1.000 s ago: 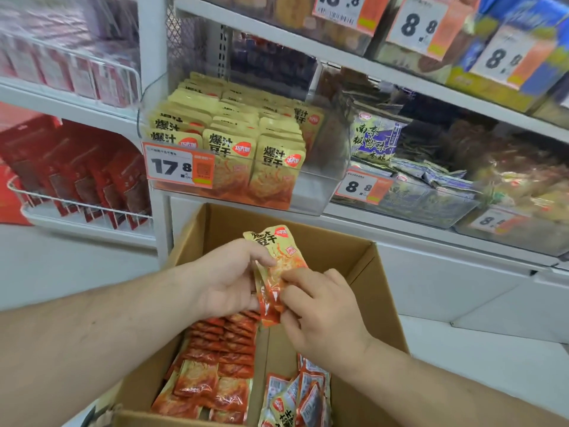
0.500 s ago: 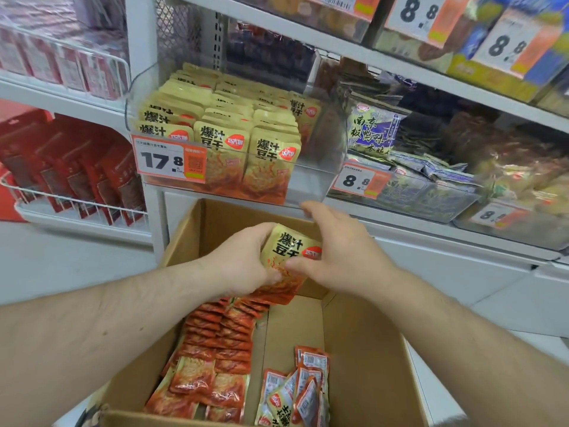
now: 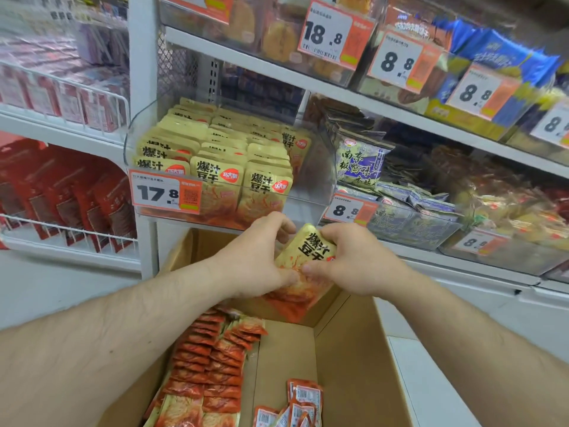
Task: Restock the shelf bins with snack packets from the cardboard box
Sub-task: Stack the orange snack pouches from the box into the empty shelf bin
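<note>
— While you have both hands up there, what are they holding?

— Between them, a small stack of yellow-and-orange snack packets [image 3: 308, 263]. My left hand [image 3: 255, 260] grips the stack from the left, fingers curled round its upper edge and thumb on its face. My right hand [image 3: 354, 260] pinches it from the right, thumb [image 3: 317, 268] pressed on the front, tip to tip with my left thumb.

— Where does that sit against the shelf?

— Above the far end of the cardboard box [image 3: 348, 365], just below the front lip of the clear shelf bin [image 3: 311, 192]. That bin holds upright rows of the same packets, with a 17.8 price tag [image 3: 166, 192] on its front; its right side has bare space.

— And the box?

— A row of packets [image 3: 209, 365] lies stacked along its left side, and a loose few [image 3: 295, 405] at the near middle. Next bin to the right holds blue-and-purple packets [image 3: 360, 161] behind an 8.8 tag [image 3: 351, 209].
</note>
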A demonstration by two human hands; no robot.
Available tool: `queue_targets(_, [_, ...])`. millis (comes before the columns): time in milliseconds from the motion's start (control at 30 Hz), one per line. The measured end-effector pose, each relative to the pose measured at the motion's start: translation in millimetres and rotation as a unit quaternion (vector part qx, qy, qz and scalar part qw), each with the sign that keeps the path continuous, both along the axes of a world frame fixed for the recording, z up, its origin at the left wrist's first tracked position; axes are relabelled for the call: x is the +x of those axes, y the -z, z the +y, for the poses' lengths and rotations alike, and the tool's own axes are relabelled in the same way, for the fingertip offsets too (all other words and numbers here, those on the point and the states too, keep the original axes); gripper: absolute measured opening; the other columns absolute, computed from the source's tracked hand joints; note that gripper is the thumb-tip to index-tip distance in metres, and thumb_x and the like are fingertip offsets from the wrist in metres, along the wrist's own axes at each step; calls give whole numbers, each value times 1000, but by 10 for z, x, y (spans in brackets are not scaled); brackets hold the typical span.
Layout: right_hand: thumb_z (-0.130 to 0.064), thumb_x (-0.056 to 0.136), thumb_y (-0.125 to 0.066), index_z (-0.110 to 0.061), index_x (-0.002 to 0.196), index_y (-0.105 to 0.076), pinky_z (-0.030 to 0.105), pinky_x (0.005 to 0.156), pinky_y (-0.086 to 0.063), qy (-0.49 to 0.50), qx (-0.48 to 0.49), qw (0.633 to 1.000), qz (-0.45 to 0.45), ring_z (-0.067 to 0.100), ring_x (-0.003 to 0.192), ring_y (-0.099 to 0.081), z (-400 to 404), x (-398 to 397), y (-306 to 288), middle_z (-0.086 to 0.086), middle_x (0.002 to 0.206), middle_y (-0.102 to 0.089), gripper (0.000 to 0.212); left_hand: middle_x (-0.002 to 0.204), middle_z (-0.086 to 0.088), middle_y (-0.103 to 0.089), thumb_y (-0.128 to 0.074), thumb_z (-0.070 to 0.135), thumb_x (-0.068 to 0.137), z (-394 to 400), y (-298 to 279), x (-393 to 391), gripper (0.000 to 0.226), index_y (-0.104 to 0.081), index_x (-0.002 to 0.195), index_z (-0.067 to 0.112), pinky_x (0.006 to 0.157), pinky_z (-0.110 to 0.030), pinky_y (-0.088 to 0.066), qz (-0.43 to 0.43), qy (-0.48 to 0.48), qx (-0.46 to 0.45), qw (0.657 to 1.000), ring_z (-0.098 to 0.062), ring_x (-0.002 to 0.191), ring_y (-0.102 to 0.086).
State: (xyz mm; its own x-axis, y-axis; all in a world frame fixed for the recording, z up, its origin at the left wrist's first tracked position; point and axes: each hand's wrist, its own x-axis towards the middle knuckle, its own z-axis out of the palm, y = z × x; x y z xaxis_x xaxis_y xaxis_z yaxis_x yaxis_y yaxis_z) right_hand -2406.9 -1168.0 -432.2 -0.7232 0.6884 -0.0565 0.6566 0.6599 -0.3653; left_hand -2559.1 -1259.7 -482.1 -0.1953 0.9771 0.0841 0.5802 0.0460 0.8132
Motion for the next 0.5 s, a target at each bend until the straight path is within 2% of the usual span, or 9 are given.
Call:
queue_targets(67, [-33, 75, -80, -19, 72, -58, 26, 60, -49, 37, 32, 999, 9, 14, 70, -62, 101, -82, -331, -7, 72, -65, 26, 117, 9, -46, -78, 24, 79, 37, -120, -133, 56, -44, 122, 28, 82, -15, -42, 23, -43, 61, 997, -4, 99, -52])
queue_targets(133, [-31, 73, -80, -16, 62, -51, 23, 46, -38, 79, 81, 994, 10, 13, 55, -51, 220, -212, -674, -5, 57, -52, 34, 121, 6, -47, -72, 23, 81, 58, -200, -266, 49, -48, 124, 26, 94, -21, -41, 102, -85, 100, 986, -10, 110, -48])
queue_targets(200, [-30, 70, -81, -13, 59, -49, 25, 46, -36, 111, 125, 986, 1, 17, 51, -47, 386, -397, -935, 0, 54, -49, 37, 128, 3, -47, -67, 27, 83, 88, -226, -362, 48, -51, 129, 24, 105, -37, -36, 218, -115, 84, 965, -20, 123, -39])
queue_targets(300, [-28, 68, -77, -6, 65, -56, 25, 48, -42, 138, 170, 975, -20, 21, 53, -53, 645, -729, -1107, 7, 61, -57, 30, 139, 3, -40, -60, 33, 86, 132, -218, -418, 54, -46, 138, 26, 108, -42, -27, 329, -123, 29, 936, -24, 132, -27])
queue_targets(400, [-22, 69, -73, -9, 65, -60, 22, 47, -39, 139, 197, 969, -62, 19, 52, -56, 866, -1024, -1104, 6, 61, -60, 19, 144, 4, -36, -58, 30, 87, 166, -172, -475, 58, -42, 142, 26, 108, -41, -25, 361, -109, 14, 926, -23, 136, -23])
queue_targets(500, [-18, 70, -70, -11, 69, -61, 23, 49, -43, 148, 199, 966, -72, 19, 57, -60, 1060, -1261, -1033, 4, 62, -60, 11, 145, 3, -37, -58, 26, 85, 196, -143, -566, 58, -43, 141, 25, 108, -39, -28, 347, -113, 20, 931, -22, 136, -24])
